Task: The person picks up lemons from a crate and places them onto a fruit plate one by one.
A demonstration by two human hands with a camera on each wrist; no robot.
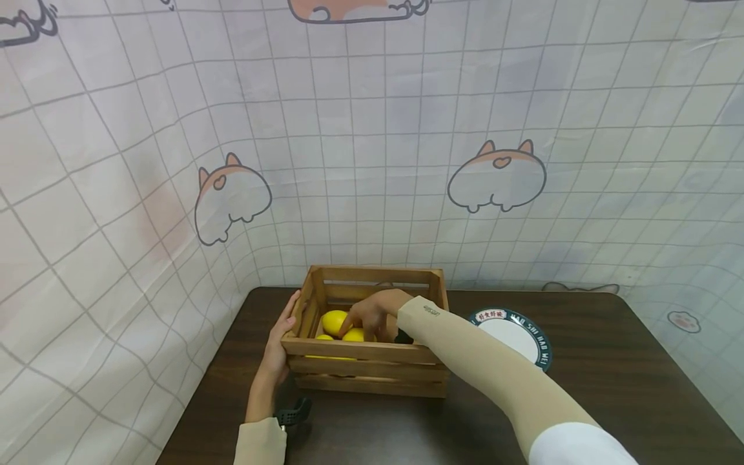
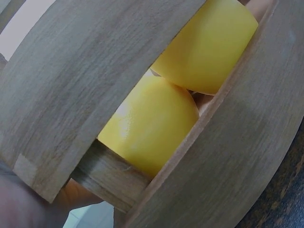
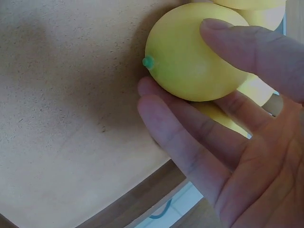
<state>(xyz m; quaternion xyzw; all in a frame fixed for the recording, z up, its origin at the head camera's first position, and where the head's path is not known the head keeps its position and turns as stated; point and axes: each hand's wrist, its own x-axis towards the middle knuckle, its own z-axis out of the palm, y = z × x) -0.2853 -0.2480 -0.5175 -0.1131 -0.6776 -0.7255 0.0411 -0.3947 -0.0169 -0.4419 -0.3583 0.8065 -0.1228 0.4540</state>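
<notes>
A slatted wooden crate [image 1: 372, 351] stands on the table with several yellow lemons [image 1: 334, 321] inside, gathered toward its left part. My left hand [image 1: 276, 345] holds the crate's left end, fingers lying along the side up to the rim. Through a gap between slats, the left wrist view shows two lemons [image 2: 149, 123] side by side. My right hand [image 1: 374, 313] reaches over the front wall into the crate. In the right wrist view, its thumb and fingers lie on opposite sides of a lemon [image 3: 190, 52] with a green tip, pinching it.
To the right of the crate lies a white plate [image 1: 511, 339] with a dark green lettered rim, partly covered by my right forearm. The dark wooden table [image 1: 616, 381] reaches back to a gridded cloth [image 1: 360, 161] with cartoon drawings. A cable [image 1: 581, 287] runs along the back edge.
</notes>
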